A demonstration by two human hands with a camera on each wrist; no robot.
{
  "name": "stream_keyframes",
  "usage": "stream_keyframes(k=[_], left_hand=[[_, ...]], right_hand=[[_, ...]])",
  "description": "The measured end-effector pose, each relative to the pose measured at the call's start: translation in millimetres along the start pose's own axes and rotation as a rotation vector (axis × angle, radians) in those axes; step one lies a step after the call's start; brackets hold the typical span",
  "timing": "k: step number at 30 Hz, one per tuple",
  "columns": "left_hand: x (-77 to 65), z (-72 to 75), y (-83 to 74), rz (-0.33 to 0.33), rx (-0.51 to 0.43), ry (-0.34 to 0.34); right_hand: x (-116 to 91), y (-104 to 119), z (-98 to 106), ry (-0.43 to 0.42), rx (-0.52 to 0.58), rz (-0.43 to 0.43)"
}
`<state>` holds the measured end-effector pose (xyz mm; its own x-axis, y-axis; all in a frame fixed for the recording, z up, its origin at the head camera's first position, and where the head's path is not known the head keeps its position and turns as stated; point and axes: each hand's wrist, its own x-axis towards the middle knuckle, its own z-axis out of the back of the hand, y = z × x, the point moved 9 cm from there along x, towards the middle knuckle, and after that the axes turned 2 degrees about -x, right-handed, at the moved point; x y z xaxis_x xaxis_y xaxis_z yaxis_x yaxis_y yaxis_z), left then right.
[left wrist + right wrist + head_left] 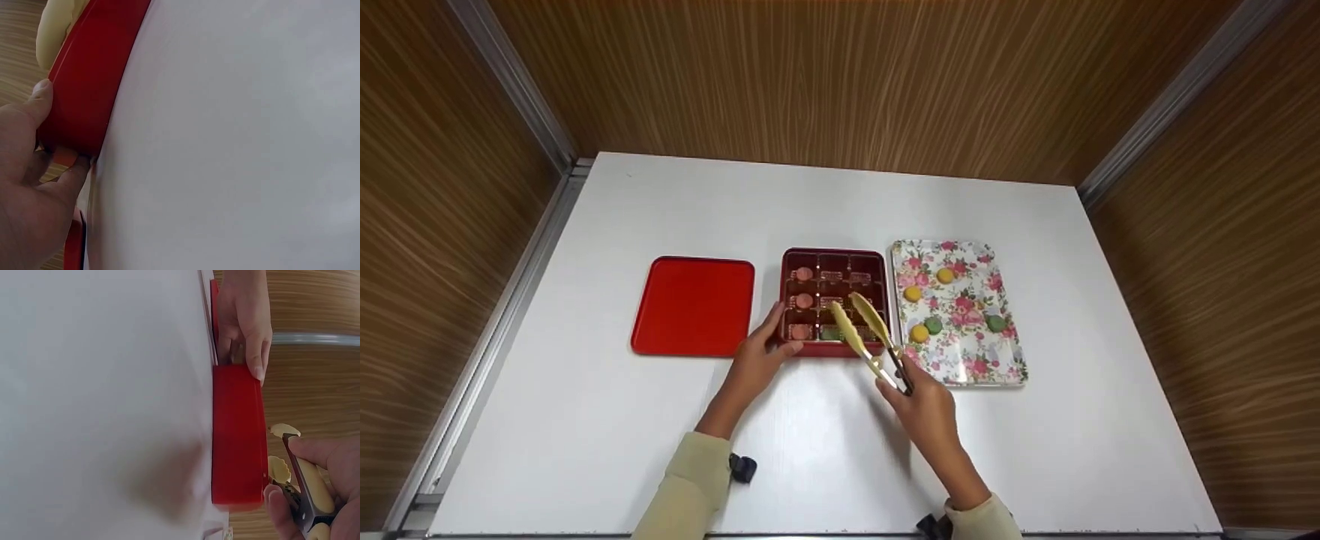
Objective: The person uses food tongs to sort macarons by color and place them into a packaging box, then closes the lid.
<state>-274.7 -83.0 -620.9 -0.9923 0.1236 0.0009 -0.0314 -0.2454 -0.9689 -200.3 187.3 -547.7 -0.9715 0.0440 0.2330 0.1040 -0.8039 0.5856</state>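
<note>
A dark red box (829, 349) with a divided insert sits at the middle of the table. Pink macarons (804, 301) lie in its left column, and a green macaron (831, 332) is in the front row's middle compartment. My left hand (755, 361) grips the box's front left corner, thumb at the front wall (239, 433) and fingers along the side. In my right hand (928, 409) is a pair of tongs (849, 328) with yellow tips, spread apart over the box's front right part. I see nothing between the tips. The tongs hide some compartments.
To the right stands a floral tray (960, 367) holding yellow macarons (945, 275) and green macarons (996, 323). A red lid (694, 307) lies flat on the left. Wood-grain panels (810, 82) enclose the white table (825, 202) at the back and sides.
</note>
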Motion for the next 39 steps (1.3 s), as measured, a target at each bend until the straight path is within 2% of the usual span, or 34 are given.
stream_keyframes(k=[8,17,21,28,34,39], left_hand=[[0.5,1.1,-1.6,0.002,0.000,0.002],[0.1,1.1,-0.3,0.013,0.020,0.004],[0.8,0.9,0.0,0.017,0.026,0.006],[1.1,0.0,1.6,0.024,0.013,-0.003],[0.6,-0.2,2.2,0.018,-0.006,-0.010],[-0.1,-0.7,3.0,0.019,-0.011,-0.009]], right_hand=[[1.0,-23.5,16.3,-0.018,0.031,-0.096],[2.5,-47.7,39.5,-0.107,-0.029,-0.106],[3.8,-65.1,53.5,-0.146,-0.053,-0.132],[2.6,-110.0,75.8,-0.139,-0.067,-0.279],[-1.7,-133.9,89.0,-0.146,-0.113,-0.316],[-4.5,-144.7,91.0,-0.136,-0.151,-0.345]])
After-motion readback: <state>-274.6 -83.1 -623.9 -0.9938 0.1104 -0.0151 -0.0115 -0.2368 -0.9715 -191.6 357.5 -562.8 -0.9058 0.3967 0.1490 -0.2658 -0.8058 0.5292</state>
